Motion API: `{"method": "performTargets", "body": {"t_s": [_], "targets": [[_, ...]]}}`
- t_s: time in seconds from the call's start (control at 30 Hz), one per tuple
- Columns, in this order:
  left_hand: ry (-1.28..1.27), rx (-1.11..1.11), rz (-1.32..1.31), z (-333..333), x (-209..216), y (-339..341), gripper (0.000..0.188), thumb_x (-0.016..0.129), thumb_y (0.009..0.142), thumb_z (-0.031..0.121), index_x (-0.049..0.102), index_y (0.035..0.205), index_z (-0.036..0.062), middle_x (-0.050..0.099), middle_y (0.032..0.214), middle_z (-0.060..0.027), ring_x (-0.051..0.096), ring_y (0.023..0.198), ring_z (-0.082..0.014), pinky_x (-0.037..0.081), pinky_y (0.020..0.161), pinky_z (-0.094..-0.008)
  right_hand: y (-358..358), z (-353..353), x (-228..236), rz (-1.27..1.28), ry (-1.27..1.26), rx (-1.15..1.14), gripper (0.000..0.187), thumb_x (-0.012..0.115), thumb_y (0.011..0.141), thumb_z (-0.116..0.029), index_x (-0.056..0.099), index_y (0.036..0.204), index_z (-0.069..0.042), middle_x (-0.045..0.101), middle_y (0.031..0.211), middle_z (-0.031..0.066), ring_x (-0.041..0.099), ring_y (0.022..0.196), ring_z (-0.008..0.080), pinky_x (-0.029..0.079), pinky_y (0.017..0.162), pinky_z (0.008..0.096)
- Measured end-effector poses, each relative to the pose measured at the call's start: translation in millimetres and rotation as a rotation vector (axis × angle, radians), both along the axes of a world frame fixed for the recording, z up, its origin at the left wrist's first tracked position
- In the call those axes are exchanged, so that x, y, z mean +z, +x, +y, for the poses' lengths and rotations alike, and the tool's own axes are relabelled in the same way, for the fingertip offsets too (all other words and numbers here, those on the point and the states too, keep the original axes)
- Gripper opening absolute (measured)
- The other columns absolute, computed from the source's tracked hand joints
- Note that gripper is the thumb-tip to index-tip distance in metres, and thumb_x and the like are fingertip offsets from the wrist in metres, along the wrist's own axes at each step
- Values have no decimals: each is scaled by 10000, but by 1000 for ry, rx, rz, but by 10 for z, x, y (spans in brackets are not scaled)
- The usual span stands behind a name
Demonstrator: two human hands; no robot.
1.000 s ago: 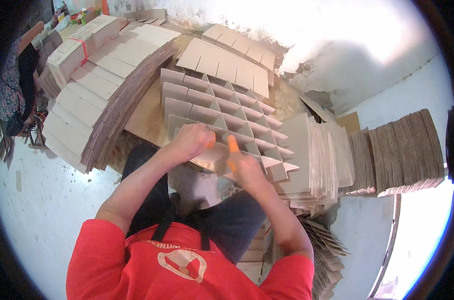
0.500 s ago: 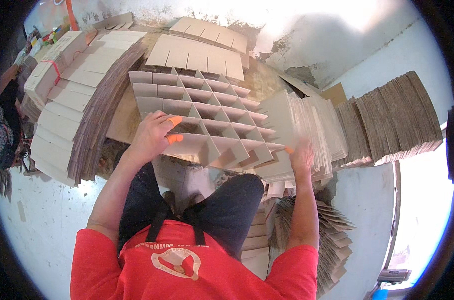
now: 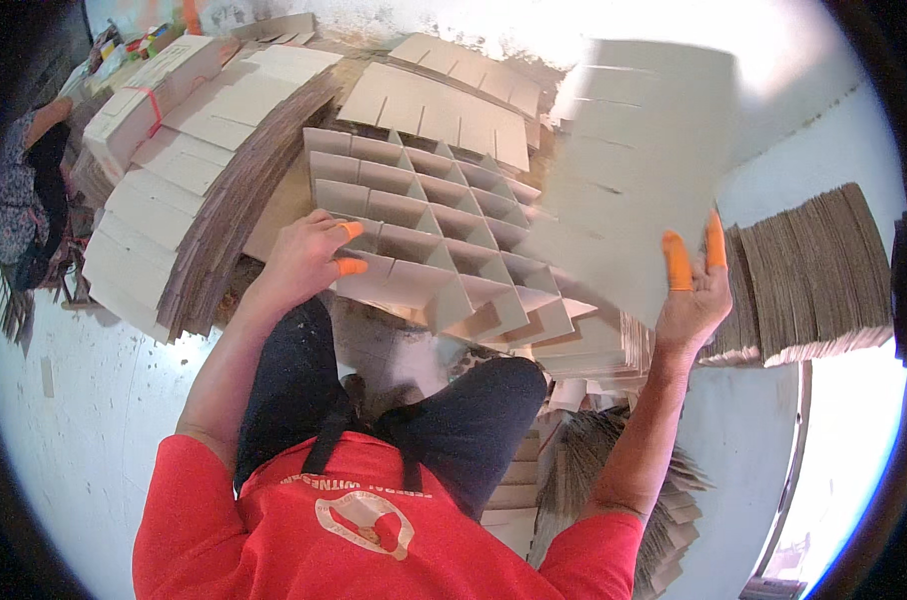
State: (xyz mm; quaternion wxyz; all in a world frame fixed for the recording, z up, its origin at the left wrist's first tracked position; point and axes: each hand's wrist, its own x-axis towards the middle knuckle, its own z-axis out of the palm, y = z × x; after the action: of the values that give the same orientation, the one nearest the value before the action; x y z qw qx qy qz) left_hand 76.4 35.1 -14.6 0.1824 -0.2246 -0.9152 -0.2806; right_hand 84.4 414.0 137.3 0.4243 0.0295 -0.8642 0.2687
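while the right hand [image 3: 696,303] grips a slotted cardboard sheet [image 3: 644,150] by its lower right edge, raised at the upper right of the frame, the left hand [image 3: 309,255] is at the lower left corner of the cardboard grid [image 3: 409,245] in the centre; i can't tell whether its fingers pinch a strip. just above the grid lie slotted sheets [image 3: 436,112]. a long cardboard stack [image 3: 189,195] fills the upper left, and brown bundles [image 3: 819,275] stand at far right.
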Motion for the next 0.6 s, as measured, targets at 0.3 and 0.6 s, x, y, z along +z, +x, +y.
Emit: {"method": "performTargets", "body": {"t_s": [0.3,0.6], "targets": [[263,-132,13,62,-312,-85,111,685,717,41,660,821,14,648,774,-128,614,743,-328,512,666,-413,-297,-1086,-34,-469,-109,517,599,712,799,25,482,1351,50,652,876,1,551,795,21,477,739,185],[242,-115,59,79,-367,-128,68,658,707,41,591,718,30,605,699,-134,603,718,-334,488,622,-430,-544,-1312,-283,-461,58,508,364,769,757,-23,422,663,33,681,919,217,287,553,115,345,455,312]]}}
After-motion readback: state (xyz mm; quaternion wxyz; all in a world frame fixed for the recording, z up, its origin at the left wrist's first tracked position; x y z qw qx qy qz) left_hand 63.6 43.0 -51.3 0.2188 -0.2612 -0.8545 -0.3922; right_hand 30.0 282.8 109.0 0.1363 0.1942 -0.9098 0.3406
